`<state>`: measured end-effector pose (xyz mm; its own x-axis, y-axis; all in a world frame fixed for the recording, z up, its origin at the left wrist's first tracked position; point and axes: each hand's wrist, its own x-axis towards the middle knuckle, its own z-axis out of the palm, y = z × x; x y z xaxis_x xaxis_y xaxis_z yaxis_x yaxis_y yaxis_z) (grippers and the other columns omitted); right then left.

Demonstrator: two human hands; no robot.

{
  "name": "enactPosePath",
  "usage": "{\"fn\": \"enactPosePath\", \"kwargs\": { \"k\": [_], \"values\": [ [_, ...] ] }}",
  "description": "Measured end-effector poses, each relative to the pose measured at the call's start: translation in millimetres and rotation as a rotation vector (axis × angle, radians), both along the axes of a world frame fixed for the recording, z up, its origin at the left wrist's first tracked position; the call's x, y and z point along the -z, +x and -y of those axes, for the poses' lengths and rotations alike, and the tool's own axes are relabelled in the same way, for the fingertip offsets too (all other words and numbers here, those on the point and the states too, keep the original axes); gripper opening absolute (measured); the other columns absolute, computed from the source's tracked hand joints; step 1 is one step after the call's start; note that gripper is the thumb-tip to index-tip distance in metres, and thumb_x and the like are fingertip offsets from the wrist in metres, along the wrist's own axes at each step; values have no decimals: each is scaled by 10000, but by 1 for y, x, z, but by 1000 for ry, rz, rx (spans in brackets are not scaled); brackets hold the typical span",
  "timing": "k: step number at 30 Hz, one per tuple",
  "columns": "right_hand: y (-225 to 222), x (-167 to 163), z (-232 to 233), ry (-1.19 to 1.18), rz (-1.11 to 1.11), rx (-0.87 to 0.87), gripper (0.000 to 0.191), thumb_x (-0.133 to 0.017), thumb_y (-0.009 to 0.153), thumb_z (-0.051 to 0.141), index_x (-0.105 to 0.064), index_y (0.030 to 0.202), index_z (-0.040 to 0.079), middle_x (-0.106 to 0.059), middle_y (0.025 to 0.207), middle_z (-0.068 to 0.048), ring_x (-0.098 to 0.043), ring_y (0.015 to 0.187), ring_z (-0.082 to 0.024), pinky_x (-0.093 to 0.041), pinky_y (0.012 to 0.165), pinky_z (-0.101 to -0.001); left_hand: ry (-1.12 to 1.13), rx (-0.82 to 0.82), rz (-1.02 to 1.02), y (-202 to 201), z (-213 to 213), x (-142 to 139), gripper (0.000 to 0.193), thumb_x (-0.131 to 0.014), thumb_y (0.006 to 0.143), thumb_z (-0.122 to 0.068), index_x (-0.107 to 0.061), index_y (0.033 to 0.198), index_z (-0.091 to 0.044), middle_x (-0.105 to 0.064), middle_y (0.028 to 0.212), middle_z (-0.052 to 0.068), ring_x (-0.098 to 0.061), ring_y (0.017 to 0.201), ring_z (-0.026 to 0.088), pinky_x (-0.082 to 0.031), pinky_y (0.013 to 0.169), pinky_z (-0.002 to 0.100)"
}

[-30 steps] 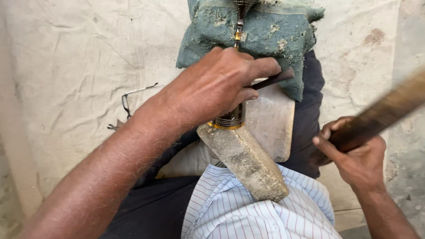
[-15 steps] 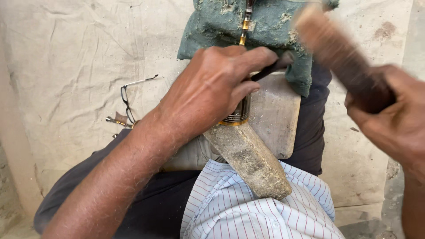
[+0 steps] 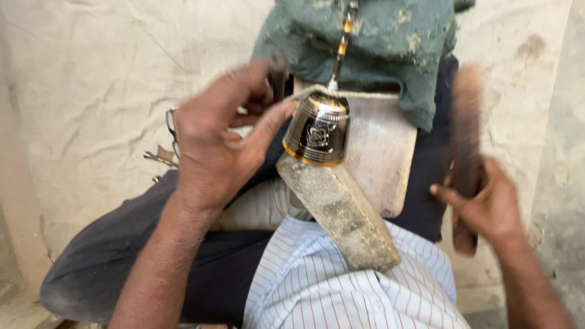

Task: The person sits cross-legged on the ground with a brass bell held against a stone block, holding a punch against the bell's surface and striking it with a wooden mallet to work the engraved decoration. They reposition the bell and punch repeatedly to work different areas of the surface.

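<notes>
Brass-coloured cup (image 3: 317,129) is steadied on the upper end of the wooden block (image 3: 338,210), pinched by the left hand (image 3: 216,143). A dark stick (image 3: 466,158) is gripped in the closed right hand (image 3: 484,204). Embossing is already visible; the work appears unfinished.

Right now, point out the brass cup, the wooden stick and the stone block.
brass cup (image 3: 317,133), head view, engraved side.
wooden stick (image 3: 467,128), head view, blurred upper shaft.
stone block (image 3: 341,213), head view, top face.
</notes>
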<state>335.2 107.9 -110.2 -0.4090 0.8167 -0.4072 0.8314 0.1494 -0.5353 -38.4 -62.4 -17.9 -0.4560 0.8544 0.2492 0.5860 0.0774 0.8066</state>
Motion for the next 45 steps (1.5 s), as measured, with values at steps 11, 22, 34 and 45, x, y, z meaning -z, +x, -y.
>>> {"fn": "enactPosePath", "kwargs": {
  "k": [11,22,34,45],
  "values": [
    [-117,-33,57,-102,-651,-356,670,-589,917,-55,-408,1559,9,-611,1453,-193,-585,1367,-300,-448,1182,-423,-106,161,265,-8,12,37,354,-816,889,-26,-718,1229,-14,-766,1148,80,-734,915,137,-638,772,258],
    [-83,-38,57,132,-656,-238,739,-448,822,-209,-485,1522,28,-563,1538,-165,-607,1411,-347,-505,1234,-426,-198,148,245,4,0,3,258,-812,917,-111,-736,1161,-80,-748,1017,51,-759,932,120,-664,776,246],
    [-4,10,74,-482,-958,390,980,-719,717,-114,-372,1619,47,-494,1542,-270,-560,1366,-329,-544,1047,-451,-335,325,-129,23,-80,-12,330,-867,848,-162,-719,1140,-115,-765,847,41,-757,749,151,-620,636,340],
    [-6,5,42,-286,-607,345,395,-735,871,-126,-547,1200,-16,-687,999,-160,-682,784,-223,-577,597,-375,-419,565,-542,38,-111,-24,226,-720,856,-2,-729,1064,-90,-748,845,174,-753,833,362,-606,761,513]
  ]
}}
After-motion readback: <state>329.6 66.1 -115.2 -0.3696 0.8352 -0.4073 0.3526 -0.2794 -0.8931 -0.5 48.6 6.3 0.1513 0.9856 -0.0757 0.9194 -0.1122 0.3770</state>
